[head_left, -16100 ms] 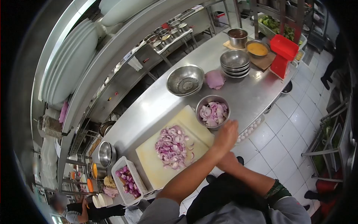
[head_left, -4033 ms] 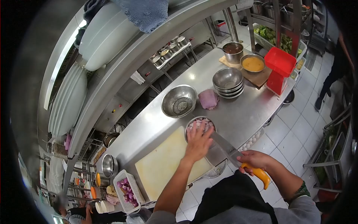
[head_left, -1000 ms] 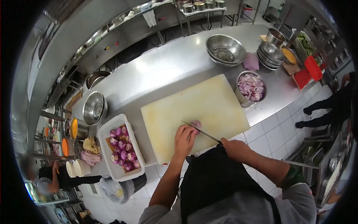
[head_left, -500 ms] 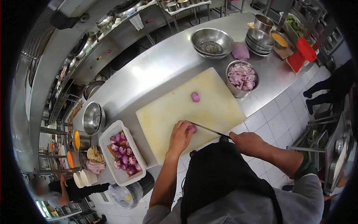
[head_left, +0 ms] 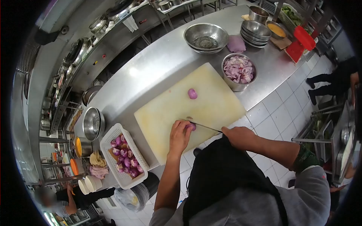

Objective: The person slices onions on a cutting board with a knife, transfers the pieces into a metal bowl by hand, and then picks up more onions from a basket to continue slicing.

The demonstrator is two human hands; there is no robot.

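A: Fingers first. What do we log for L hand (head_left: 179, 137)?
B: Fingers bent, bunched together, pinning an onion (head_left: 192, 127) to the cutting board (head_left: 162, 113), nr the near edge. Thumb partly hidden; we can't tell its exact posn.
A: R hand (head_left: 239, 137)?
B: Fingers wrapped round the handle of a knife (head_left: 207, 127); handle mostly covered. Blade runs L from the fist, tip by the L fingertips. Blade is at the onion; we can't tell if it's into the flesh.
A: Rest of board?
B: Small brownish scrap (head_left: 189, 118) just beyond the blade. 2nd onion (head_left: 192, 93) lies apart, toward the far side.
A: Next to board?
B: Far R: steel pot (head_left: 239, 86) w/ sliced onion (head_left: 238, 69). On L: white plastic basket (head_left: 113, 171) w/ more purple onions (head_left: 126, 160). Beyond that, nested steel bowls (head_left: 92, 124).
A: Farther along the steel table (head_left: 128, 84)?
B: We note a wide steel bowl (head_left: 196, 30), purple bundle (head_left: 236, 44), bowl stack (head_left: 255, 32), pan (head_left: 277, 37) of orange liquid, red stand (head_left: 303, 38).
A: Others present?
B: Two: co-worker (head_left: 68, 206) lower L, person in dark clothing (head_left: 333, 80) at R edge.
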